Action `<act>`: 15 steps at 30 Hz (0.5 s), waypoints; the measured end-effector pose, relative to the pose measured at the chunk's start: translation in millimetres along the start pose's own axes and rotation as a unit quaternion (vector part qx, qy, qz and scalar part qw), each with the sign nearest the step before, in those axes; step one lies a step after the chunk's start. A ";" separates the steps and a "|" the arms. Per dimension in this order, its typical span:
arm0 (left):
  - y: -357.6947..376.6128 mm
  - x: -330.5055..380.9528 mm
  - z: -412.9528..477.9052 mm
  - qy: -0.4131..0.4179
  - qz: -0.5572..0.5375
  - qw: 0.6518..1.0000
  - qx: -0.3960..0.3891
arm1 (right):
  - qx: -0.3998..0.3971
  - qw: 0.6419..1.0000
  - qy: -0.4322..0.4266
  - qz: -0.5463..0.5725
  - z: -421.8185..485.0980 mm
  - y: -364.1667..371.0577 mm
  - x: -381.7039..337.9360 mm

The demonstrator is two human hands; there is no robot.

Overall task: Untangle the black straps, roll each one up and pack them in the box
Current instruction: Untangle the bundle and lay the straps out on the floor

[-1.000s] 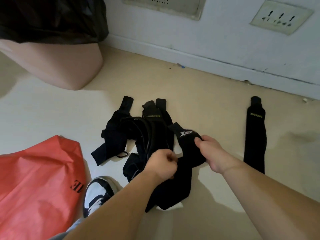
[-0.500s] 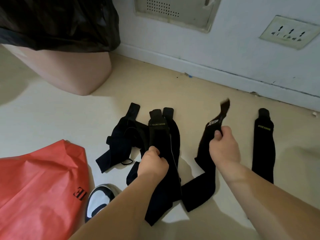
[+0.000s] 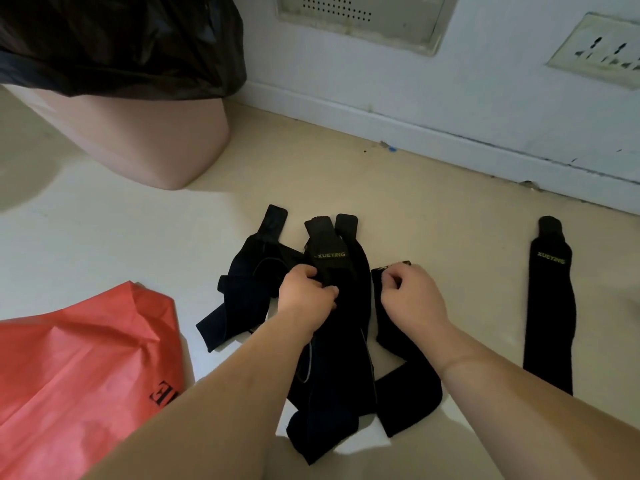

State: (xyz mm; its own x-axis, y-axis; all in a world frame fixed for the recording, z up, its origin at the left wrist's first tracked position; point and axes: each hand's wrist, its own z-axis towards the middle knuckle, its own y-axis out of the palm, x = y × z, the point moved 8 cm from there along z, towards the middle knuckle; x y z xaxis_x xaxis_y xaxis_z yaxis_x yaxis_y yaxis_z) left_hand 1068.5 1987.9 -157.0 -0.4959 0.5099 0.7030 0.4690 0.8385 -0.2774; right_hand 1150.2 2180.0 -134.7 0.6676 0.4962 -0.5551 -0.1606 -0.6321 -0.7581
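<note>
Head view: the left hand point(image 3: 306, 294) grips a labelled strap point(image 3: 329, 244) atop the tangled pile point(image 3: 242, 289) on the floor point(image 3: 450, 220), fingers curled round it. The right hand point(image 3: 414, 297), just beside the pile, curls its fingers over the top end of a bent strap point(image 3: 408, 396). A flat strap point(image 3: 550, 306) lies well apart on the right, a red bag point(image 3: 86, 358) on the left.

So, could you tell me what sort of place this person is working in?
Most likely a room in a home, seen at floor level beside a wall: a white skirting board, a wall socket set low, and a pink bin lined with a black bag.
</note>
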 end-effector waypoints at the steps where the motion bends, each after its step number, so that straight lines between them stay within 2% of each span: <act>1: 3.6 0.3 -4.8 -0.005 -0.001 1.000 -0.015 | -0.032 0.998 0.020 0.046 0.6 7.0 0.7; 4: 23.0 -0.7 -27.4 0.006 -0.003 0.996 -0.089 | -0.133 0.959 0.136 0.209 -3.9 29.5 5.5; 6: 39.7 -7.5 -42.7 0.029 0.004 0.989 -0.145 | -0.176 0.934 0.189 0.247 -9.8 36.4 8.9; 8: 54.7 -16.5 -54.5 0.044 0.050 0.978 -0.195 | -0.193 0.920 0.206 0.272 -13.0 37.1 11.3; 10: 64.0 -22.6 -61.8 0.038 0.087 0.968 -0.232 | -0.176 0.905 0.220 0.318 -11.9 34.9 17.5; 12: 61.1 -21.8 -63.3 0.020 0.072 0.971 -0.228 | -0.151 0.885 0.244 0.367 -10.5 35.2 27.0; 13: 54.8 -20.7 -59.9 0.008 0.043 0.978 -0.202 | -0.140 0.873 0.254 0.392 -9.6 34.6 29.7; 15: 29.6 -22.9 -46.7 -0.013 -0.018 0.995 -0.098 | -0.128 0.851 0.269 0.433 -8.8 32.6 34.1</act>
State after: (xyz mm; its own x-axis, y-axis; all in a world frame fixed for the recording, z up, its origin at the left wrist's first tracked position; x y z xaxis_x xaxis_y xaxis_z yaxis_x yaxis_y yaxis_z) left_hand 1127.8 1992.2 -150.8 -0.5324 0.4880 0.6916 0.5836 0.8035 -0.1176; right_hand 1174.2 2171.0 -175.2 0.6274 -0.5219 -0.5779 -0.6437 -0.7652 -0.0079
